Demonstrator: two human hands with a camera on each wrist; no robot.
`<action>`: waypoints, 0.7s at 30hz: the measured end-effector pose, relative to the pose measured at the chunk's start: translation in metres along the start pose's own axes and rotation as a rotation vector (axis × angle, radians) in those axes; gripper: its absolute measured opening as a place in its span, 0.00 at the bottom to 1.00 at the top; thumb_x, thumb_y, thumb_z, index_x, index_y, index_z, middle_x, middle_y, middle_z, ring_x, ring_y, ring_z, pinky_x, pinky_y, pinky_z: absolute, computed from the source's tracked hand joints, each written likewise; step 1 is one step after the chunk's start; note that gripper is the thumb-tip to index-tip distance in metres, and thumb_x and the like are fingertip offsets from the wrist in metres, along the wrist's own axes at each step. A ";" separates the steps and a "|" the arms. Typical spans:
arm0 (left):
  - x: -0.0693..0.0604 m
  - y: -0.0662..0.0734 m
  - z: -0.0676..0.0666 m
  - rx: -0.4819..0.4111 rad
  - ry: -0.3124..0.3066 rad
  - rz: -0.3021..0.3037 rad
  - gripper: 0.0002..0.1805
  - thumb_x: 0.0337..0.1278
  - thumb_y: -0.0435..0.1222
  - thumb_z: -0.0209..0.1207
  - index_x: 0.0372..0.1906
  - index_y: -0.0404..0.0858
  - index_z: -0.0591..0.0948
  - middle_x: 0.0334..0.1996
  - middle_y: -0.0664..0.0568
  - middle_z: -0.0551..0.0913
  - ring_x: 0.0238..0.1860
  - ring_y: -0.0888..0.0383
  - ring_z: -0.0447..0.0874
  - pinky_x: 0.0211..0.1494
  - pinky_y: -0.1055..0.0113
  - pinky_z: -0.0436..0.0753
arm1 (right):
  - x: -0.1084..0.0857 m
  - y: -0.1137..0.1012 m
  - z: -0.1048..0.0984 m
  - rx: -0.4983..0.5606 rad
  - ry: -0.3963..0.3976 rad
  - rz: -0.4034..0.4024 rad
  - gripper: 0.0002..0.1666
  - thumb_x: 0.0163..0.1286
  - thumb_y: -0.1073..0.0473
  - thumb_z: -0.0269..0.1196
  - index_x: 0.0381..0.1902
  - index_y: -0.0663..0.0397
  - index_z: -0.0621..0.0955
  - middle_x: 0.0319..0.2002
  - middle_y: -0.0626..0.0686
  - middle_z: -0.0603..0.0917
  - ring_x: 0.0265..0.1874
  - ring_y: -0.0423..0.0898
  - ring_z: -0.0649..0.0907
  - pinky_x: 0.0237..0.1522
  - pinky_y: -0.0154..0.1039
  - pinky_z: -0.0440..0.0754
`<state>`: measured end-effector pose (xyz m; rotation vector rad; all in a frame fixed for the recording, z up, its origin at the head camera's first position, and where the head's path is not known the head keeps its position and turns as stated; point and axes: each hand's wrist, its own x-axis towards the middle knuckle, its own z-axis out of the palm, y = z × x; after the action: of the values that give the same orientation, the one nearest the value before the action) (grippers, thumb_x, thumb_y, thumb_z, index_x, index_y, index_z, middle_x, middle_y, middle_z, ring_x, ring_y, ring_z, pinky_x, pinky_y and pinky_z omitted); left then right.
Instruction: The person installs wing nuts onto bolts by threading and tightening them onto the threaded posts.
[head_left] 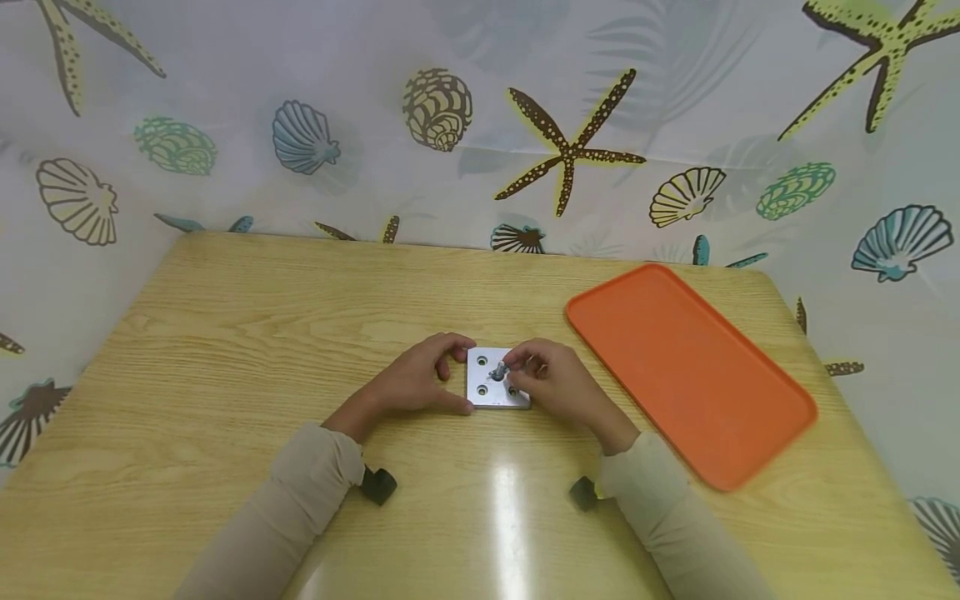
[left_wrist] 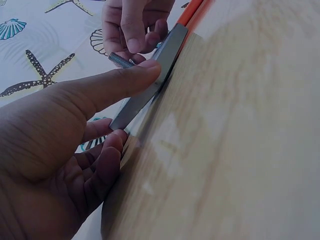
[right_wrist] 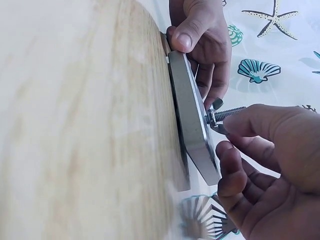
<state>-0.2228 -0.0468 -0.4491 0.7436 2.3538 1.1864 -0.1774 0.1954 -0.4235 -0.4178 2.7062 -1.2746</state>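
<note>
A square silver metal plate with holes near its corners lies on the table in the head view. From its middle a threaded bolt sticks up, with a wing nut low on it, close to the plate's face. My left hand grips the plate's left side, thumb at the near corner and fingers at the far one. With thumb and fingers my right hand pinches the wing nut; the fingertips partly hide it. The left wrist view shows the plate's edge under my left thumb.
An orange tray lies on the wooden table to the right of my right hand. Behind the table hangs a white cloth printed with shells and starfish.
</note>
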 end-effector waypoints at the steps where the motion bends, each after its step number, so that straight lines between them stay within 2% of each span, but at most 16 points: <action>1: 0.000 0.000 0.000 -0.004 -0.001 -0.003 0.46 0.40 0.44 0.79 0.68 0.44 0.71 0.52 0.54 0.76 0.41 0.57 0.70 0.45 0.64 0.71 | 0.000 0.000 0.000 -0.001 0.003 0.005 0.07 0.66 0.65 0.65 0.42 0.57 0.85 0.40 0.55 0.86 0.33 0.43 0.78 0.38 0.32 0.77; 5: 0.000 0.001 0.000 -0.009 -0.003 -0.007 0.46 0.40 0.44 0.79 0.68 0.45 0.71 0.52 0.54 0.75 0.42 0.57 0.70 0.45 0.63 0.71 | 0.001 -0.002 -0.001 0.015 0.004 0.020 0.04 0.66 0.66 0.65 0.38 0.57 0.84 0.38 0.55 0.86 0.32 0.44 0.78 0.36 0.32 0.76; 11: 0.001 0.000 0.000 -0.004 0.000 -0.010 0.46 0.39 0.44 0.80 0.68 0.45 0.71 0.51 0.55 0.75 0.41 0.57 0.70 0.45 0.64 0.72 | 0.001 -0.002 0.000 0.054 -0.013 0.026 0.03 0.67 0.67 0.64 0.39 0.58 0.82 0.34 0.56 0.84 0.30 0.43 0.78 0.32 0.30 0.77; 21: 0.000 0.002 -0.001 0.003 -0.002 -0.011 0.47 0.39 0.44 0.79 0.69 0.45 0.70 0.52 0.54 0.76 0.42 0.57 0.71 0.45 0.63 0.72 | 0.003 0.003 0.002 0.061 -0.045 -0.028 0.11 0.67 0.67 0.64 0.47 0.59 0.82 0.34 0.56 0.84 0.29 0.42 0.79 0.31 0.30 0.77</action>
<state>-0.2227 -0.0467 -0.4471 0.7323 2.3554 1.1770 -0.1804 0.1946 -0.4274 -0.4726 2.6263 -1.3346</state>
